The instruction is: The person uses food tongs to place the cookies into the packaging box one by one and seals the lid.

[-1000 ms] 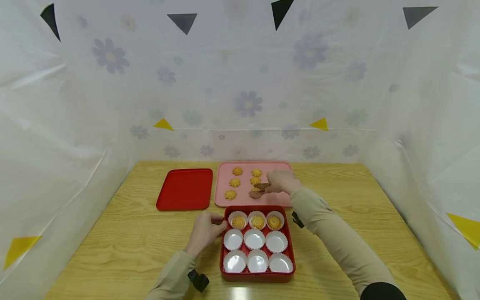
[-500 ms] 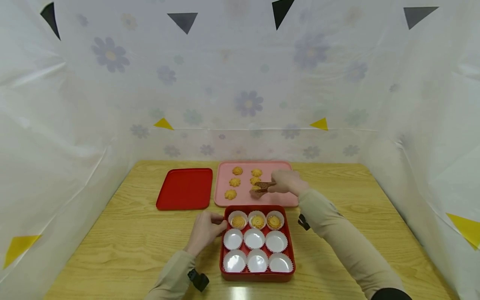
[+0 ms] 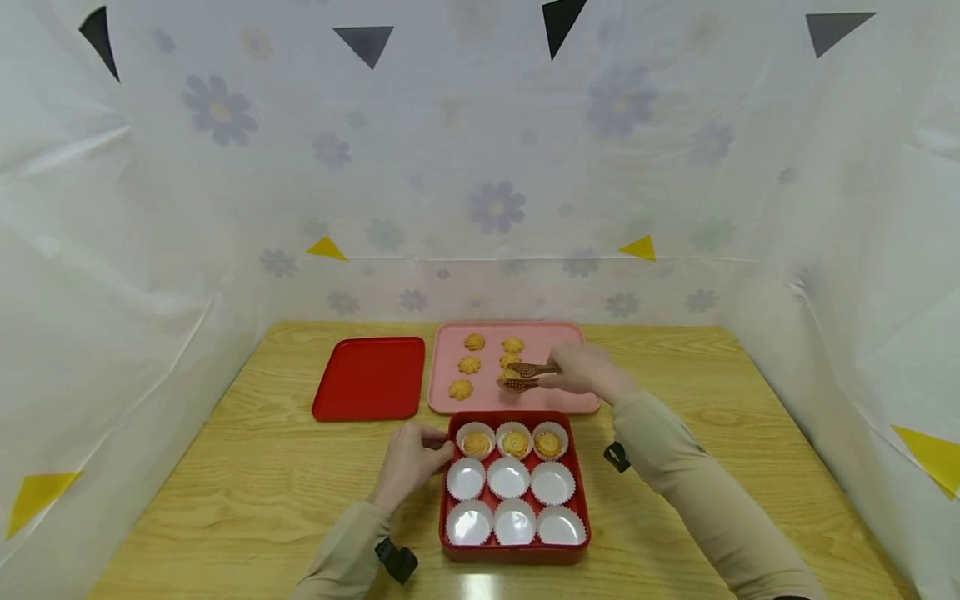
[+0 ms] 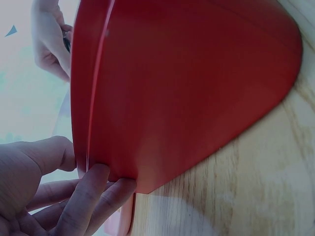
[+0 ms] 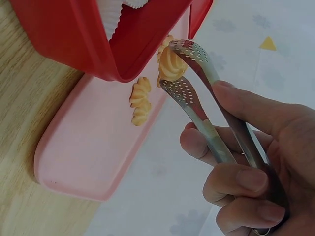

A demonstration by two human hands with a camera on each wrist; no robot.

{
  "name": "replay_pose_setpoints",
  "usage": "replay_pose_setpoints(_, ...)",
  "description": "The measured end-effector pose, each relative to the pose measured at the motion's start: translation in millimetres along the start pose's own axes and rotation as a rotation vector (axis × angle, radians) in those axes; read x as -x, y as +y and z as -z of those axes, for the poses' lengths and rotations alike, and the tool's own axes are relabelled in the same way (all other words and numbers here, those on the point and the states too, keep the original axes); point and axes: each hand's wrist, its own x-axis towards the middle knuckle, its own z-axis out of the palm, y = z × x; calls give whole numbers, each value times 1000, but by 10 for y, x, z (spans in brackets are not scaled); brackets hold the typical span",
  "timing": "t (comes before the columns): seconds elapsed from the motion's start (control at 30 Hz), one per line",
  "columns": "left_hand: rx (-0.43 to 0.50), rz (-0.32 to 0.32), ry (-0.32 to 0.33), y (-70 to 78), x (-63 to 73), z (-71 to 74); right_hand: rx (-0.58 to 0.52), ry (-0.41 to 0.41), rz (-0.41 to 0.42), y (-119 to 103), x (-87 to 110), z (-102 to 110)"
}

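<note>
My right hand (image 3: 581, 369) grips a pair of metal tongs (image 5: 216, 123) above the pink tray (image 3: 551, 400). The tongs' perforated tips stand apart, on either side of a swirled cookie (image 5: 172, 64); whether both touch it I cannot tell. At the far left corner of the red box (image 3: 517, 553), my left hand (image 3: 408, 462) touches the rim and outer wall with thumb and fingers (image 4: 83, 196). White paper cups (image 3: 509, 478) fill the box in rows. The far row holds cookies (image 3: 515, 443); the middle and near rows hold none.
Several loose cookies (image 3: 469, 365) lie in columns on the pink tray. To its left is a red lid-like tray (image 3: 371, 379) with nothing on it. Everything stands on a wooden table (image 3: 247, 467), with a flower-patterned sheet (image 3: 420, 208) behind and pale sheets at the sides.
My right hand has shifted to the right and slightly nearer. The tongs' tips have spread and now show on either side of the cookie. My left hand and the box have stayed put.
</note>
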Motion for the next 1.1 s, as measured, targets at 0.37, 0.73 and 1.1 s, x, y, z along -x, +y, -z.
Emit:
replay_pose_setpoints(0.37,-11,-3,17,1,-10,-7,-75,83,91,16,208,-36)
replay_pose_setpoints(0.73,-6,2,14,-15,-23,-18,-128,85,219,13,489,-143)
replay_pose_setpoints(1.1,-19,-11,23,-8,-16,-16,-75,81,384,-173,592,-287)
